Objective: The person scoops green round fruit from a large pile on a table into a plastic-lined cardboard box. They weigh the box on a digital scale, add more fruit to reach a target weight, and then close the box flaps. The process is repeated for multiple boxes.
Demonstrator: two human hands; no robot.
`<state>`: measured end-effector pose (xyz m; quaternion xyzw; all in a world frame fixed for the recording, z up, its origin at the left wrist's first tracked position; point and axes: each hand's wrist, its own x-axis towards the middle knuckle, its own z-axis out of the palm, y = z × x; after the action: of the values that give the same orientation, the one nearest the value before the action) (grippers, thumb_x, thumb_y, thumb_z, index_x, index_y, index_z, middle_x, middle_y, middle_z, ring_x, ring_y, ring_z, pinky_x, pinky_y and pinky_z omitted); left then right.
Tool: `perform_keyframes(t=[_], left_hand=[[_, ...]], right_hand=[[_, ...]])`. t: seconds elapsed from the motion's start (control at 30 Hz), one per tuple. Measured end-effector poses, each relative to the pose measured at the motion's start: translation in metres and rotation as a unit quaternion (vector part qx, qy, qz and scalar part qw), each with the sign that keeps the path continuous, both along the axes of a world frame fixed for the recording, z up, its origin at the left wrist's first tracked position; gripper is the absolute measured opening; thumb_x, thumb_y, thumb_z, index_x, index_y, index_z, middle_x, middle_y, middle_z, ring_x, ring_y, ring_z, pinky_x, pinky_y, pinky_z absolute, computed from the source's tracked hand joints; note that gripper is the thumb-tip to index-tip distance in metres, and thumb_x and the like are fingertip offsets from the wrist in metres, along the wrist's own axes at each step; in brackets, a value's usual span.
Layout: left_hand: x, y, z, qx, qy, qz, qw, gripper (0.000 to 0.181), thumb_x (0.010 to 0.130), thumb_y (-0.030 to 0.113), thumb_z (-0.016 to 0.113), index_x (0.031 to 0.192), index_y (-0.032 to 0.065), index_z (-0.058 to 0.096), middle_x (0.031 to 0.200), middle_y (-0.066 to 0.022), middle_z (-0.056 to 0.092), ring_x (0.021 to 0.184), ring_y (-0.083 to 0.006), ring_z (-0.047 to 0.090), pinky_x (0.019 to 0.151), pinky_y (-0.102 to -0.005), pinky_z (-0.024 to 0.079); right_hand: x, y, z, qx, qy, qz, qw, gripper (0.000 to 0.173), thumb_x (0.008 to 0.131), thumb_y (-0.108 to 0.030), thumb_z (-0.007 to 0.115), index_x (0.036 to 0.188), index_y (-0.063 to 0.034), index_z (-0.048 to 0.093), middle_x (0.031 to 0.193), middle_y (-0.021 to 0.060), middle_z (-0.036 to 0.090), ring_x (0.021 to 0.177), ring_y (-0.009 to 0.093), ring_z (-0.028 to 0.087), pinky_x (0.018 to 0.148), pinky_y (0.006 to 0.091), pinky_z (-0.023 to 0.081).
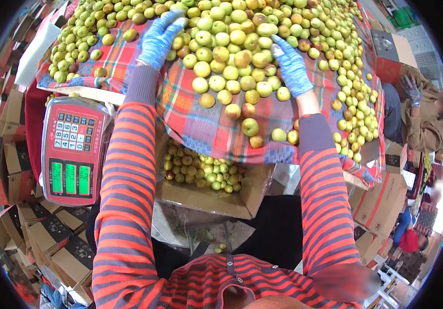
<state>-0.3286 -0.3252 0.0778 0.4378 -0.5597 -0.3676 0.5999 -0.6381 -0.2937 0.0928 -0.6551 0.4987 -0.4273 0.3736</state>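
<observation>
A large heap of round green-yellow fruits, some with brown patches, lies on a red plaid cloth; they look like jujubes. My left hand, in a blue-and-white knit glove, rests against the heap's left side with its fingers spread. On the opposite side, my gloved right hand reaches in with fingertips touching the fruits. Neither hand grips anything. Loose fruits lie on the cloth between my forearms. Below the cloth's front edge, an open cardboard box holds more of these fruits, partly hidden by the cloth.
A red digital scale with lit green displays stands left of my left forearm. Stacked cardboard boxes fill the lower left, with further cartons at right. A person in a brown jacket is at the table's right side.
</observation>
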Motion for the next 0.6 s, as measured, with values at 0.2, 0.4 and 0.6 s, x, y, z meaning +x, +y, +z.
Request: perform_keyframes(t=[0.2,0.4,0.6], left_hand=[[-0.018,0.049,0.007,0.022,-0.016,-0.084,0.996,0.031,0.089,0.015,0.054,0.118,0.0050,0.057,0.114,-0.0056,0.060,0.107,-0.0118,0.053,0.092,-0.0252,0.041],[-0.018,0.092,0.019,0.108,-0.008,-0.129,0.986,0.033,0.093,0.019,0.041,0.120,0.0039,0.055,0.122,-0.0041,0.054,0.112,-0.0129,0.048,0.096,-0.0271,0.037],[-0.030,0.113,0.013,0.092,-0.021,-0.148,0.984,0.031,0.092,0.018,0.047,0.118,0.0047,0.057,0.114,-0.0044,0.060,0.103,-0.0102,0.053,0.089,-0.0250,0.042]], right_hand=[[0.021,0.040,0.005,0.036,-0.030,0.052,0.998,0.038,0.091,-0.016,0.049,0.126,-0.0029,0.048,0.124,0.0088,0.053,0.115,0.015,0.046,0.098,0.0267,0.035],[0.027,0.069,0.017,0.050,0.016,0.085,0.995,0.040,0.091,-0.021,0.047,0.128,-0.0048,0.047,0.126,0.0069,0.051,0.118,0.016,0.044,0.099,0.0275,0.034],[0.030,0.083,0.018,0.101,-0.041,0.134,0.985,0.039,0.093,-0.021,0.044,0.128,-0.0043,0.046,0.127,0.0062,0.050,0.119,0.015,0.042,0.102,0.0283,0.030]])
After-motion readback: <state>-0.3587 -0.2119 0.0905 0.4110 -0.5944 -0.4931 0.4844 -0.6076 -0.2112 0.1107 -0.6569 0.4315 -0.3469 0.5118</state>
